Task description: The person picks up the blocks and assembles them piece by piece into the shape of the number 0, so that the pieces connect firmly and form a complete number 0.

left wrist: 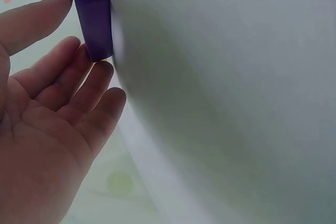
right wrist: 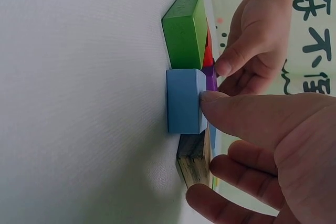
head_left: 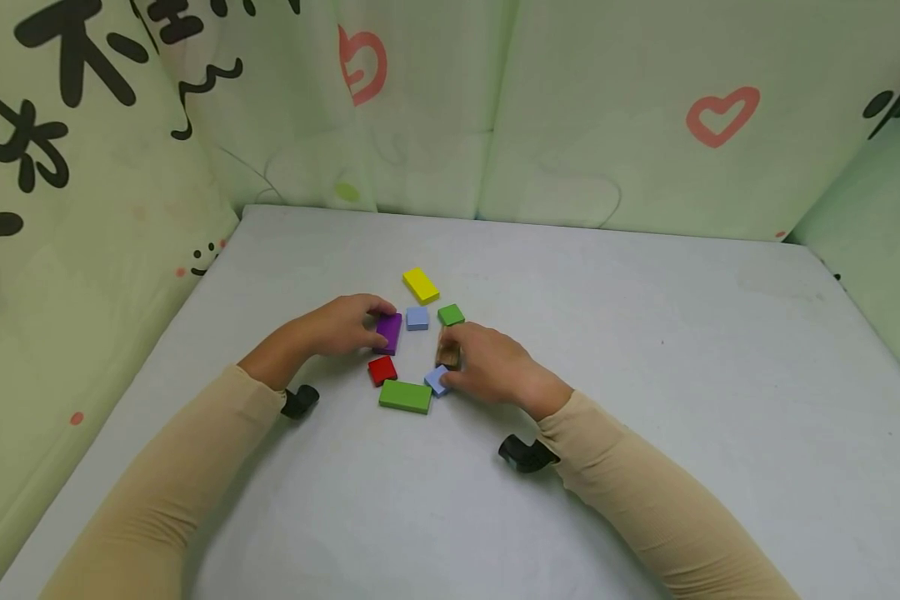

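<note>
Curtain lettering (head_left: 71,71): "不" legible, neighbours cut off. Left hand (head_left: 337,325) pinches purple block (head_left: 392,332); right hand (head_left: 495,362) touches light-blue block (right wrist: 182,100), partly hiding wooden block (right wrist: 194,162); grip unclear.

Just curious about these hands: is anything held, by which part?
The left hand pinches the purple block by its left side and far end. The right hand touches a light-blue block; grip unclear.

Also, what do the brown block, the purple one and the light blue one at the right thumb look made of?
Brown block: probably wood, matte; streaky, grain-like marks, though a printed pattern is possible.
Purple block: smooth, solid colour; painted wood or plastic, can't tell.
Light blue block: even colour, no visible grain; likewise painted wood or plastic.
</note>
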Action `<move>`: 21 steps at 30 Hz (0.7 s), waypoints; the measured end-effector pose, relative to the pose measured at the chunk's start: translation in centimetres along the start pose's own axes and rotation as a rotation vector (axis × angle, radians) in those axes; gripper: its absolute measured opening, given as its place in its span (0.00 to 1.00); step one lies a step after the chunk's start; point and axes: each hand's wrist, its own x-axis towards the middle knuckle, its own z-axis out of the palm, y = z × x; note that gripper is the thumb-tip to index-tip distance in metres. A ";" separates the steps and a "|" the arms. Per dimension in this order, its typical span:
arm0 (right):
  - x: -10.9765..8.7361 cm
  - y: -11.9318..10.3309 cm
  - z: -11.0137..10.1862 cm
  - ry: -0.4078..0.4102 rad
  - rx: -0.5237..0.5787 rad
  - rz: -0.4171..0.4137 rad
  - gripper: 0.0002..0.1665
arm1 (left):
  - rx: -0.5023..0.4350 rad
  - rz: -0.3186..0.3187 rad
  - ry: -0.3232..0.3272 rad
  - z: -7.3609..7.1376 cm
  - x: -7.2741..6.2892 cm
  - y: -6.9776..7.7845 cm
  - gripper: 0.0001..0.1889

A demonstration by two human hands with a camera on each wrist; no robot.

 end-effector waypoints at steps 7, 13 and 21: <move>0.0 0.0 0.0 0.003 -0.002 0.001 0.20 | 0.003 -0.001 0.007 0.2 -0.1 0.0 0.30; 0.0 0.0 0.0 0.004 0.003 -0.004 0.19 | 0.019 -0.001 0.011 0.3 -0.1 -0.1 0.29; 0.0 -0.1 0.0 -0.001 0.010 0.007 0.20 | 0.027 0.009 0.003 0.2 -0.3 0.0 0.29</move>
